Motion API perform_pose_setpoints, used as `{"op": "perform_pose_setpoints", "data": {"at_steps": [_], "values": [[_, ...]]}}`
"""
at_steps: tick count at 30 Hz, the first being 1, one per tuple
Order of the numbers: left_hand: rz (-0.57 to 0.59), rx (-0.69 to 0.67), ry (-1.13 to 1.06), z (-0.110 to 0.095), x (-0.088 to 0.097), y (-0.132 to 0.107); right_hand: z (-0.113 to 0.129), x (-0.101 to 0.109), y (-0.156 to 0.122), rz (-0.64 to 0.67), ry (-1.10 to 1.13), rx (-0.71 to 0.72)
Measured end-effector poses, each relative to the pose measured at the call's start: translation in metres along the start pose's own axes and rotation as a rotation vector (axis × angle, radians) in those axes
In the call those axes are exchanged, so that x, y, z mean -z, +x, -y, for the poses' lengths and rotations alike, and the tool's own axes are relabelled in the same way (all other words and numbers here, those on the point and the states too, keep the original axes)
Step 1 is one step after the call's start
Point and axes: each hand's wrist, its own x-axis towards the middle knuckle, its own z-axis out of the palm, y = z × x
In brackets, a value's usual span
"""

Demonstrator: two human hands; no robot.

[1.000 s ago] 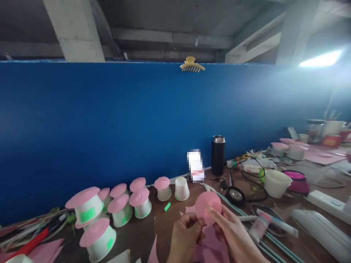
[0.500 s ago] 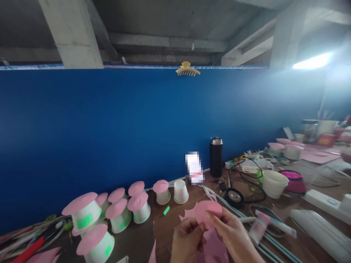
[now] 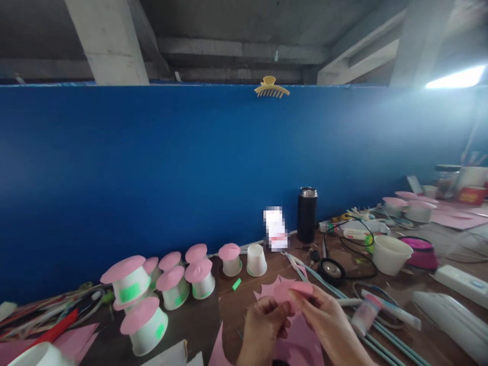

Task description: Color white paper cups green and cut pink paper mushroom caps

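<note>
A small pink paper piece (image 3: 303, 288) with a rounded edge is pinched between my two hands. My left hand (image 3: 264, 323) is closed on its near left side, with curled fingers and the thumb on top. My right hand (image 3: 322, 310) grips the right side between thumb and fingers. Beneath both hands lie pink paper scraps (image 3: 299, 338) with jagged edges. A bare white paper cup (image 3: 256, 260) stands upside down beyond the hands. To its left, several upturned cups carry pink paper discs, such as this pink-topped cup (image 3: 230, 260).
A black flask (image 3: 307, 216) and a blurred-out phone (image 3: 276, 229) stand by the blue partition (image 3: 171, 152). On the right are a black cable, a white tub (image 3: 391, 254), a magenta bowl (image 3: 418, 252) and a power strip (image 3: 461, 287). A green piece (image 3: 236, 284) lies near the cups.
The view has turned slightly left and down, so things sit further right in it. The pink piece now appears more tilted and curled between my hands. A white cup has appeared at lower left.
</note>
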Motion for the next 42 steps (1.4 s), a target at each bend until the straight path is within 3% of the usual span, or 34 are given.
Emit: {"op": "perform_pose_setpoints", "data": {"at_steps": [4,16,26,35,42], "values": [[-0.026,-0.027,0.019,-0.001,0.0,-0.001,0.005,-0.003,-0.002,-0.036,0.005,-0.046],[-0.075,-0.009,0.045,-0.002,-0.006,0.002,0.011,0.001,-0.004,-0.047,-0.095,0.039],[-0.056,-0.078,0.014,-0.006,-0.006,-0.002,0.022,-0.002,-0.006,-0.037,-0.068,-0.022],[0.011,-0.087,0.036,0.001,-0.004,0.0,0.011,0.01,-0.002,-0.012,-0.284,0.117],[0.016,-0.158,-0.019,-0.005,-0.001,-0.004,0.012,0.004,-0.005,-0.015,-0.232,0.072]]}}
